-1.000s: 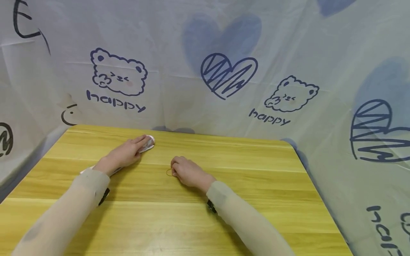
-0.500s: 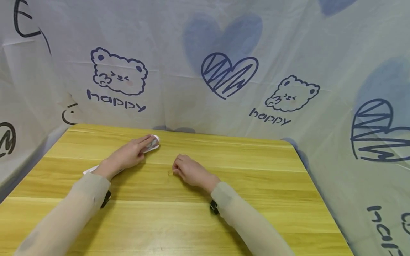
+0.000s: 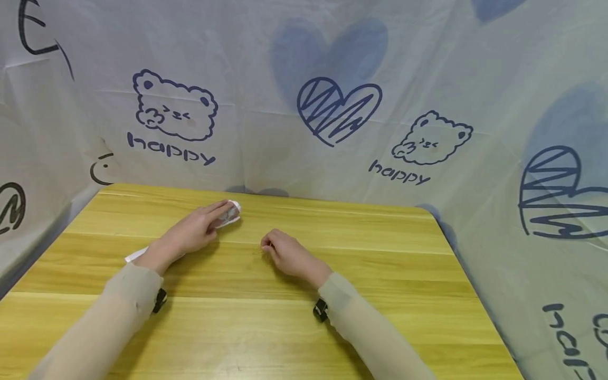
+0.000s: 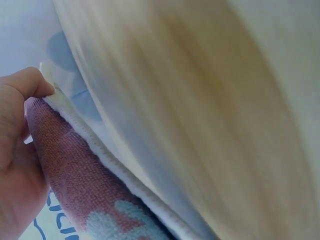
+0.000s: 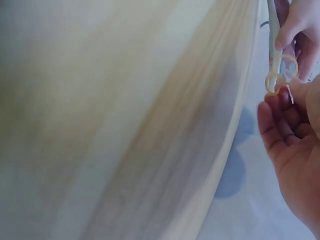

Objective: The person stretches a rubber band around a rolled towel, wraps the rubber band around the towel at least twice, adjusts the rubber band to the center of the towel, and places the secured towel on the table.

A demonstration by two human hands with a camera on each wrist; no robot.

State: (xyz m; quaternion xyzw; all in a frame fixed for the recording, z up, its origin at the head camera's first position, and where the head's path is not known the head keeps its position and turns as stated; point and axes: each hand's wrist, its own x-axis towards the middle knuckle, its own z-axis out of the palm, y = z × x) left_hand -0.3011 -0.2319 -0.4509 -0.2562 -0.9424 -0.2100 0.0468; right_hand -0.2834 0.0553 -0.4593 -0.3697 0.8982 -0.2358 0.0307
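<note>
Shifting rightward, the left hand [image 3: 187,232] is gripping a towel [image 4: 85,160]; the right hand [image 3: 292,255], likewise shifting, is pinching a yellowish band [image 5: 280,74] right of the towel, apparently leaving both apart

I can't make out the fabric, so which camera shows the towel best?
The left wrist view, where the left hand pinches the towel close up: mauve weave, pale blue patch and white edge all show. The head view shows just pale parts around that hand and wrist; the right wrist view, a narrow strip, partly hidden.
</note>
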